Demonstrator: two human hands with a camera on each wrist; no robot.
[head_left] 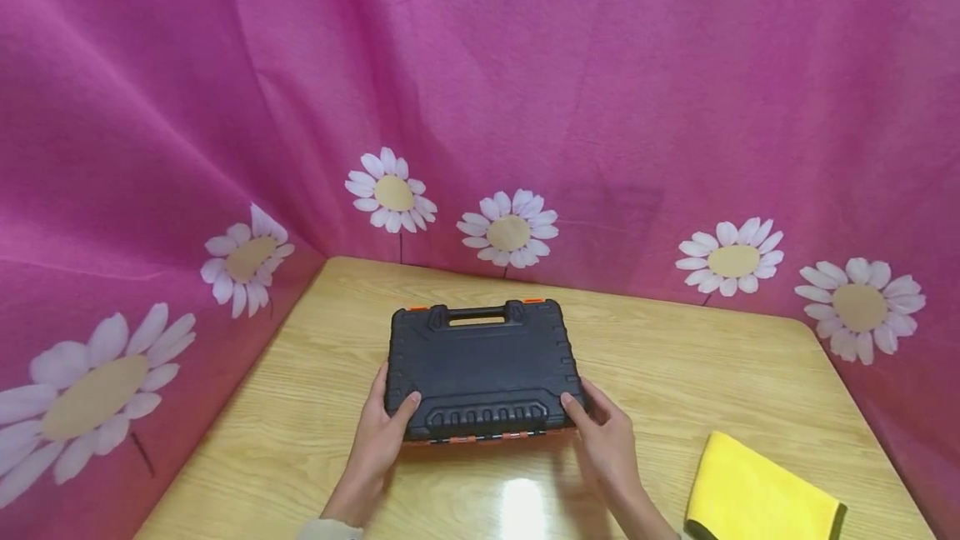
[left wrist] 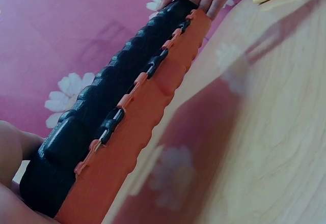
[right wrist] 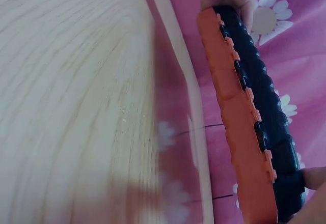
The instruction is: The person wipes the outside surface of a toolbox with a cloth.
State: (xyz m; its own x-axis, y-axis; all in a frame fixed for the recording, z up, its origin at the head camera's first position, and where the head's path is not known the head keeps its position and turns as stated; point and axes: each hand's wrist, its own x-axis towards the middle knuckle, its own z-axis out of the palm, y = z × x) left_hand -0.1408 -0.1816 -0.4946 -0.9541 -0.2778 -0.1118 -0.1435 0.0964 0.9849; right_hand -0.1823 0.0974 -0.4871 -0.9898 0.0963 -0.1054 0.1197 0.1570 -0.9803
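Both hands hold a black plastic carrying case (head_left: 483, 361) with an orange lower half, one at each near corner. Its handle points to the far side, and the hinged edge faces the person. The left hand (head_left: 378, 432) grips the left side, thumb on top. At the right side the right hand (head_left: 607, 436) does the same. In the left wrist view the hinged edge of the case (left wrist: 122, 89) stands off the wooden surface, black half above orange. The right wrist view shows the same edge of the case (right wrist: 239, 91), with fingers at both ends.
A folded yellow cloth (head_left: 761, 494) with dark edging lies on the wooden table (head_left: 675, 373) near its front right. Pink fabric (head_left: 525, 90) printed with white daisies hangs behind the table and along both sides. A bright light reflection shows on the tabletop near the front.
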